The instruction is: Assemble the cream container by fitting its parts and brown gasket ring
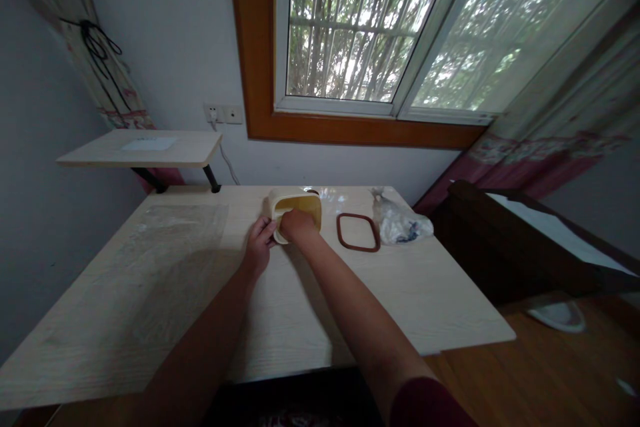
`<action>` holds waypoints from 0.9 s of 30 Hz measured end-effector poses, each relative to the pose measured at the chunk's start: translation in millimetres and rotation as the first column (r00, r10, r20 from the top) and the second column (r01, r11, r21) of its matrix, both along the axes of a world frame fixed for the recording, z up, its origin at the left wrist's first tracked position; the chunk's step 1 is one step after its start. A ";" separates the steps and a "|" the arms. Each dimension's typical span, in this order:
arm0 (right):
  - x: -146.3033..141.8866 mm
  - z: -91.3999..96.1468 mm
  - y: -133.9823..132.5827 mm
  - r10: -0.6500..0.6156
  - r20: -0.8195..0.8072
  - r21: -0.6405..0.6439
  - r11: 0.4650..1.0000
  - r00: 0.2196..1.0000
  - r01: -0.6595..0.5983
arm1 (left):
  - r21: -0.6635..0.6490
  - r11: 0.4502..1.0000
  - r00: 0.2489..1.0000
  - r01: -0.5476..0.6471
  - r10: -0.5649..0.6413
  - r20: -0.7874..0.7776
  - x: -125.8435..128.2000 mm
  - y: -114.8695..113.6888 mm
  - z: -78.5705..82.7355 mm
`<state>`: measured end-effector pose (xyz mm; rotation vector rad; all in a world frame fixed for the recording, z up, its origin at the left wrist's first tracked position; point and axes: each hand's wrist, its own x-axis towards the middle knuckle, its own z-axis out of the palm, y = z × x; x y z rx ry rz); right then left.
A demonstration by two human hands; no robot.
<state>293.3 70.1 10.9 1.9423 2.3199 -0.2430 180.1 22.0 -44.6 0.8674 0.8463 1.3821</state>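
We have a cream-coloured, rounded-square plastic container [274, 200] with a yellowish inside near the back edge of a pale wood-grain table [425, 300]. Our left hand [261, 232] is at the container's left side, its fingers closed around the wall and rim there. Our right hand [296, 223] reaches over the container's near rim and down into its opening; its fingers are hidden, so we cannot tell whether they are spread, pinched or holding anything. We cannot tell either whether the container stands flat or leans towards us.

Just to the right of the container, apart from it, we see a reddish-brown, rounded-square ring [360, 249] lying flat. Farther right of the container, next to the ring, lies a crumpled, clear plastic bag [403, 221] with dark blue marks. Left of the container, a thin, transparent plastic sheet [185, 230] is spread over the tabletop. Beyond that sheet, to the container's back left, we have a raised pale wooden shelf [195, 147] on black legs, bearing a white sheet of paper [149, 144].
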 end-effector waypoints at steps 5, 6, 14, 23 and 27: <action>-0.5 -0.2 -2.1 0.067 -0.037 0.002 0.998 0.997 -0.066 | 0.034 0.999 0.999 0.038 -0.039 0.031 -3.9 2.1 -3.7; -0.6 0.2 -2.4 0.084 -0.044 0.000 0.996 0.995 -0.084 | 0.036 0.999 0.999 0.041 -0.042 0.034 -4.8 2.6 -4.5; 1.3 6.3 -10.2 0.178 -0.074 -0.006 0.984 0.981 -0.179 | 0.032 0.998 0.998 0.055 -0.056 0.031 -5.5 2.2 -4.4; 13.9 18.6 -40.3 0.210 -0.096 0.052 0.977 0.973 -0.206 | 0.059 0.998 0.999 0.035 -0.036 0.022 -3.4 3.8 -9.1; 21.3 23.5 -60.0 0.237 -0.102 0.090 0.969 0.966 -0.228 | 0.055 0.998 0.999 0.030 -0.030 0.009 -3.6 2.4 -9.2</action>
